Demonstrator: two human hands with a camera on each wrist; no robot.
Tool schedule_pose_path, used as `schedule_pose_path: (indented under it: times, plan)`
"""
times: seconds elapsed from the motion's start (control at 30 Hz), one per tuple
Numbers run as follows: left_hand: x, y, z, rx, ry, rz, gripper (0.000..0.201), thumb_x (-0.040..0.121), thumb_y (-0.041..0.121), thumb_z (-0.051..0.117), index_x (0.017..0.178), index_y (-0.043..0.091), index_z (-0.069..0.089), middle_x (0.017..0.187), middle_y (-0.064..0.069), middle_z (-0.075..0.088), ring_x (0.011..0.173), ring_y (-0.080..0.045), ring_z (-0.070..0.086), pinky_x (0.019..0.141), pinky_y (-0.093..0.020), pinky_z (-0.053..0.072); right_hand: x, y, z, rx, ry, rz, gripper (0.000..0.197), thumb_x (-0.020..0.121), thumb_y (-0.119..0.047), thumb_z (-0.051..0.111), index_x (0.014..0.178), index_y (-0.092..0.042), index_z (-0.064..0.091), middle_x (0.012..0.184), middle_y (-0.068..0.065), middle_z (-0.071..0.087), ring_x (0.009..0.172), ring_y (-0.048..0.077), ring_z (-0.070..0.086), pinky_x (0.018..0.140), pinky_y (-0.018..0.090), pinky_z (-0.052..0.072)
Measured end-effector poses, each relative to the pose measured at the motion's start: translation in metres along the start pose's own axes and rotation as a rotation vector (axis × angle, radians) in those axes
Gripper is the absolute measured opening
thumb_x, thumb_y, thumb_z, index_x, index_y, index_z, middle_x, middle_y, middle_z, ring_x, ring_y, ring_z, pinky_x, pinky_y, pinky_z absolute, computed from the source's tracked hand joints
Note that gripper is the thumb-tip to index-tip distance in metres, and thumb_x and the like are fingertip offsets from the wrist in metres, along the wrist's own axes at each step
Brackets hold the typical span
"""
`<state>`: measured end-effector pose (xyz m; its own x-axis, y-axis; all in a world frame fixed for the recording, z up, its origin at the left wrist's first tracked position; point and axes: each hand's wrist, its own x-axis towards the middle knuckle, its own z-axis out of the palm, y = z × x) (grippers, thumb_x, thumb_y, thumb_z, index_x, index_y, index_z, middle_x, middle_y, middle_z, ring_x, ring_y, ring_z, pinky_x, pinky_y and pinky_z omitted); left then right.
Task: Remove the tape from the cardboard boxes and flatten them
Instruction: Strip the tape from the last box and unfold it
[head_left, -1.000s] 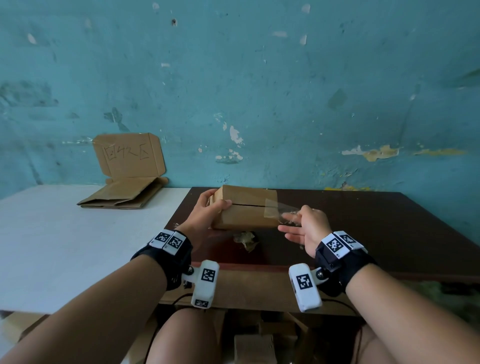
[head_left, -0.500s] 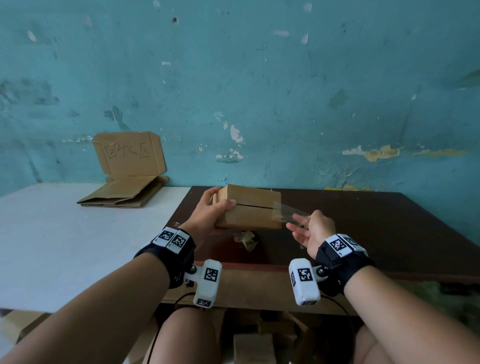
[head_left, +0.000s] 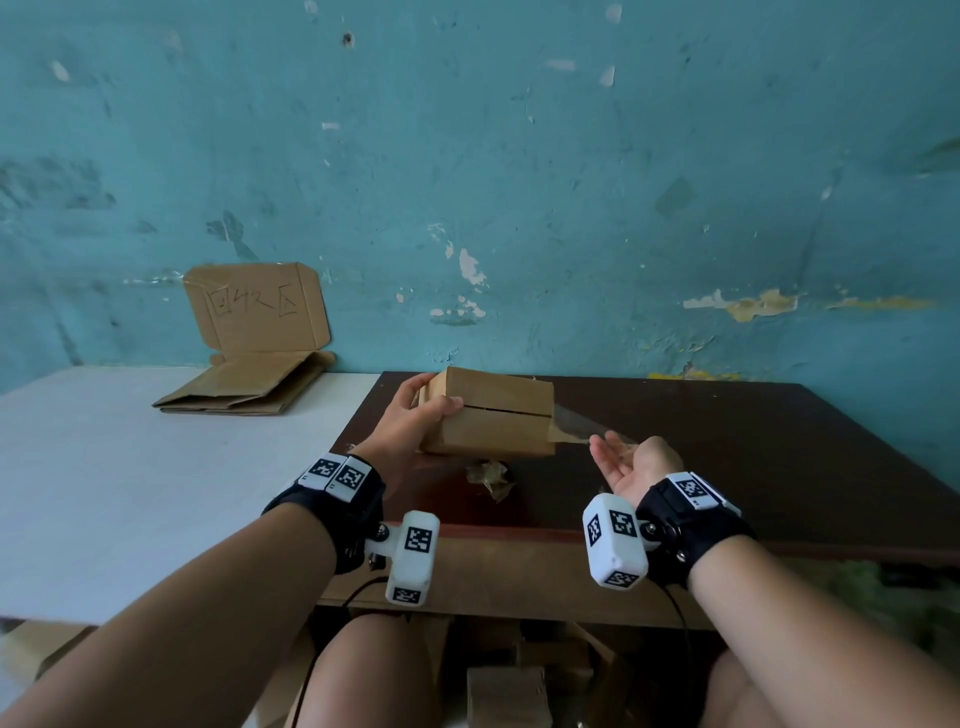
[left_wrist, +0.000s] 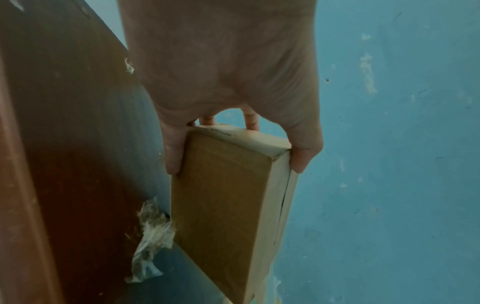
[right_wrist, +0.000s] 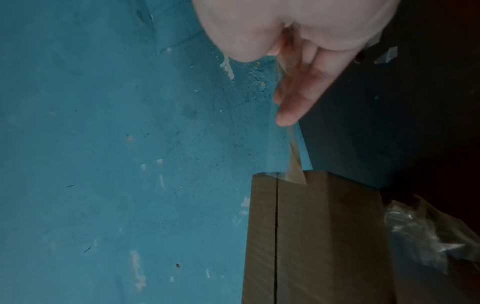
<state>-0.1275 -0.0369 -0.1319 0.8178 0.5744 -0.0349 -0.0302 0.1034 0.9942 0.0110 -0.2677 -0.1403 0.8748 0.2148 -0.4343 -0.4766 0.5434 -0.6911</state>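
Observation:
A small brown cardboard box hangs just above the dark table, its top seam showing as a dark slit. My left hand grips its left end, thumb on top and fingers wrapped behind; the left wrist view shows the box clamped between the thumb and fingers of my left hand. A clear tape strip stretches from the box's right end to my right hand, which is turned palm up. In the right wrist view the tape strip runs taut from the box up between thumb and fingers.
A crumpled wad of used tape lies on the dark brown table under the box. On the white table to the left sits a pile of flattened cardboard, with a lettered cardboard sheet leaning on the blue wall.
My right hand has drawn back to the right and turned palm up, peeling the tape off the box top until it clings only at the right end. The left hand has kept its grip.

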Motion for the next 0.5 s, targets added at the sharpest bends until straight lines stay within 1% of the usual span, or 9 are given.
schedule_pose_path:
  times: [0.07,0.1,0.13,0.2,0.27,0.33,0.4,0.47,0.5]
  plan:
    - [-0.001,0.0,0.0,0.018,-0.012,0.006,0.068,0.07,0.036,0.08,0.132,0.039,0.054,0.134,-0.006,0.057,0.112,-0.03,0.065,0.079,-0.052,0.062,0.003,0.0,-0.002,0.007,0.016,-0.008,0.037,0.107,-0.007,0.025,0.091,0.004,0.057,0.091,0.019,0.065,0.08,0.03,0.071,0.051,0.031,0.062]
    - [0.0,-0.001,0.0,0.017,-0.013,0.006,0.066,0.072,0.035,0.08,0.132,0.039,0.054,0.134,-0.005,0.057,0.112,-0.03,0.065,0.08,-0.053,0.062,0.004,0.0,-0.003,0.012,0.018,-0.011,0.037,0.106,-0.005,0.025,0.092,0.005,0.058,0.092,0.02,0.065,0.081,0.03,0.072,0.052,0.03,0.061]
    - [0.001,-0.001,-0.001,0.01,-0.011,0.004,0.062,0.077,0.033,0.08,0.133,0.039,0.054,0.134,-0.006,0.057,0.113,-0.03,0.065,0.081,-0.055,0.062,0.005,-0.001,-0.004,0.017,0.022,-0.016,0.035,0.104,-0.002,0.025,0.094,0.005,0.058,0.095,0.021,0.065,0.083,0.031,0.072,0.054,0.03,0.062]
    - [0.002,-0.002,-0.002,-0.01,0.0,-0.004,0.055,0.084,0.029,0.077,0.133,0.037,0.054,0.135,-0.008,0.056,0.114,-0.031,0.064,0.083,-0.059,0.061,0.009,-0.002,-0.006,0.041,0.028,-0.02,0.035,0.101,0.002,0.024,0.1,0.007,0.058,0.103,0.022,0.065,0.089,0.032,0.072,0.064,0.032,0.063]
    - [0.002,-0.001,-0.004,-0.037,0.013,-0.012,0.053,0.085,0.03,0.076,0.134,0.036,0.054,0.136,-0.009,0.056,0.116,-0.031,0.063,0.08,-0.057,0.061,0.014,-0.006,-0.01,0.087,0.041,-0.025,0.035,0.102,0.001,0.022,0.106,0.006,0.056,0.107,0.022,0.063,0.09,0.031,0.072,0.07,0.032,0.063]
    - [0.003,0.001,-0.009,-0.071,0.04,-0.018,0.054,0.086,0.029,0.074,0.135,0.034,0.053,0.135,-0.009,0.055,0.117,-0.032,0.06,0.075,-0.052,0.062,0.018,-0.01,-0.016,0.118,0.074,-0.052,0.034,0.105,-0.002,0.023,0.099,0.003,0.055,0.104,0.021,0.062,0.087,0.028,0.07,0.07,0.031,0.061]
    - [0.004,0.003,-0.014,-0.108,0.07,-0.034,0.058,0.081,0.03,0.076,0.134,0.033,0.052,0.134,-0.009,0.055,0.118,-0.032,0.059,0.073,-0.05,0.061,0.024,-0.012,-0.022,0.107,0.095,-0.082,0.032,0.103,0.001,0.025,0.094,0.001,0.055,0.104,0.02,0.062,0.088,0.028,0.071,0.075,0.031,0.061]
    - [0.005,0.003,-0.017,-0.133,0.081,-0.048,0.068,0.07,0.033,0.079,0.133,0.033,0.053,0.134,-0.01,0.055,0.118,-0.033,0.058,0.075,-0.054,0.061,0.031,-0.011,-0.025,0.081,0.08,-0.116,0.028,0.097,0.006,0.029,0.096,0.003,0.057,0.109,0.019,0.063,0.092,0.029,0.071,0.084,0.034,0.061]
    - [0.007,0.003,-0.018,-0.139,0.083,-0.047,0.069,0.068,0.034,0.079,0.133,0.033,0.053,0.135,-0.01,0.055,0.118,-0.033,0.058,0.079,-0.058,0.06,0.033,-0.01,-0.024,0.061,0.052,-0.135,0.027,0.093,0.008,0.031,0.101,0.004,0.057,0.109,0.018,0.062,0.092,0.028,0.07,0.089,0.036,0.06]
